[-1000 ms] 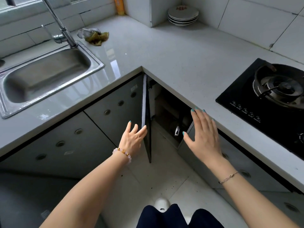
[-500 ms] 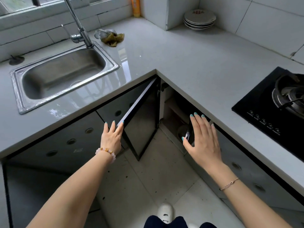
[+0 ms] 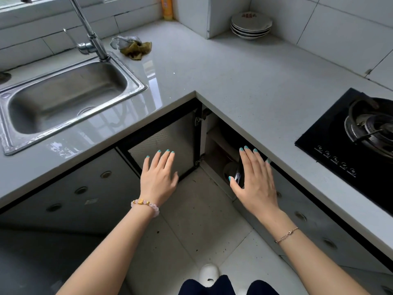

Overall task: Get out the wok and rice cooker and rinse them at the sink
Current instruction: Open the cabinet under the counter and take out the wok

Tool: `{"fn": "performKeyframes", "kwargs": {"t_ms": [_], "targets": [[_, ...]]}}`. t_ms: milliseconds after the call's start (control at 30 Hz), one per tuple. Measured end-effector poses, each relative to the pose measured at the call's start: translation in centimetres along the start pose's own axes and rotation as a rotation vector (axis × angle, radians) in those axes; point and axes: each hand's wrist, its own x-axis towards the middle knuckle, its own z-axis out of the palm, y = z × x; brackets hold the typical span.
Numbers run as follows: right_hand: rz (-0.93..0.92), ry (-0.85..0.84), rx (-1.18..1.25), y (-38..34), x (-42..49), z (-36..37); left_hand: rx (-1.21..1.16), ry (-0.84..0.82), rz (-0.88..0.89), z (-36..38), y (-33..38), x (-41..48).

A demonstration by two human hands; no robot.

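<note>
The corner cabinet under the counter stands open. Its dark-framed door (image 3: 168,143) is swung wide to the left, flat against the neighbouring cabinet front. My left hand (image 3: 158,177) rests spread against that door's lower edge, holding nothing. My right hand (image 3: 256,182) hovers with fingers apart at the opening, beside the second door (image 3: 239,173), seen edge-on. Inside the dark cabinet a black rounded pan shape (image 3: 230,133) sits on a shelf and a pale round object (image 3: 229,170) lies lower; neither shows clearly. The steel sink (image 3: 63,99) with its tap (image 3: 93,41) is at the upper left.
A crumpled cloth (image 3: 136,48) lies behind the sink. Stacked white plates (image 3: 251,24) sit in the far corner. A black gas hob (image 3: 357,137) occupies the counter at right. An orange bottle (image 3: 167,8) stands by the wall. My white shoe (image 3: 209,274) is on the tiled floor.
My left hand swung the cabinet door fully open to the left. My right hand stayed at the opening. The view shifted, showing more of the cabinet's inside.
</note>
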Motion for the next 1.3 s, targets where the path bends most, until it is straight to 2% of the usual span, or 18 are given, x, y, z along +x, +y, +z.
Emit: {"fn": "performKeyframes", "kwargs": {"t_ms": [233, 600, 1000, 1300], "targets": [[0.047, 0.015, -0.008, 0.5, -0.2, -0.1, -0.08, 0.078, 0.0, -1.7, 2.5, -0.2], [0.059, -0.032, 0.022, 1.3, 0.7, 0.1, -0.13, 0.095, 0.029, -3.2, 4.3, 0.6], [0.094, -0.025, 0.086, 2.5, 5.0, 2.4, -0.12, 0.023, 0.09, -1.4, 4.5, 6.5], [0.083, -0.188, 0.074, 2.1, 5.5, 8.6, -0.1, -0.093, 0.153, 3.0, 3.4, 10.0]]}}
